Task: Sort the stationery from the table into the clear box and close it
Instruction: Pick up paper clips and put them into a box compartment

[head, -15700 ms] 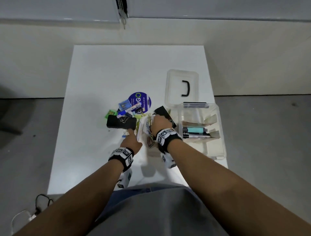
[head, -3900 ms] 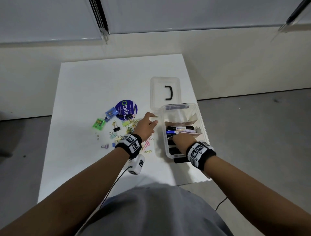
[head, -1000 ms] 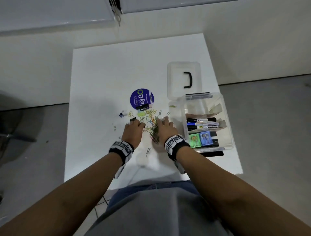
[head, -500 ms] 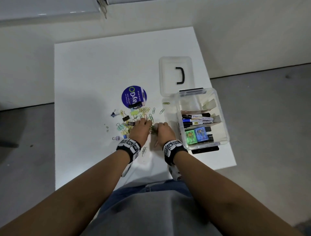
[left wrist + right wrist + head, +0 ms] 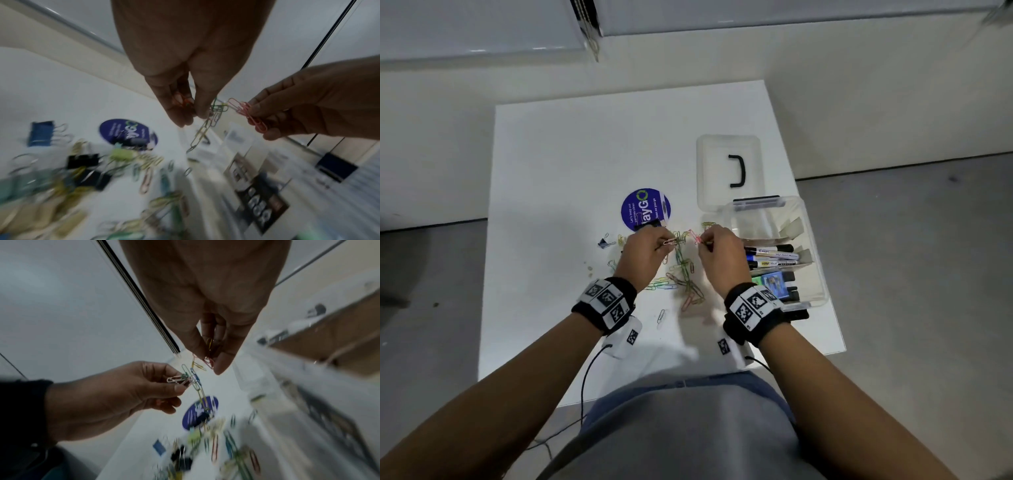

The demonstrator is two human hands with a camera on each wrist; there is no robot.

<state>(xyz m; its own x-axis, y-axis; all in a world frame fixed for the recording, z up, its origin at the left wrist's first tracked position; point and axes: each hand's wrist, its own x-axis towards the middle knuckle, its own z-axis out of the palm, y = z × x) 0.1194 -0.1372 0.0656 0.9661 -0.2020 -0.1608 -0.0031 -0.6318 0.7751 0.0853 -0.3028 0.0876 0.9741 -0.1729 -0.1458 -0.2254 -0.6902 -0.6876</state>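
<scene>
While both of my hands are raised above the white table (image 5: pixel 558 171), my left hand (image 5: pixel 645 255) pinches a cluster of paper clips (image 5: pixel 216 110) between thumb and fingertips, and my right hand (image 5: pixel 722 255) pinches pink clips (image 5: pixel 248 112) likewise. A linked chain of clips (image 5: pixel 683 260) hangs between the two grips at frame centre. Loose clips (image 5: pixel 690 291) lie below them. At centre right, the clear box (image 5: pixel 815 274) stands open, just beside my right hand, with markers (image 5: pixel 774 255) inside
</scene>
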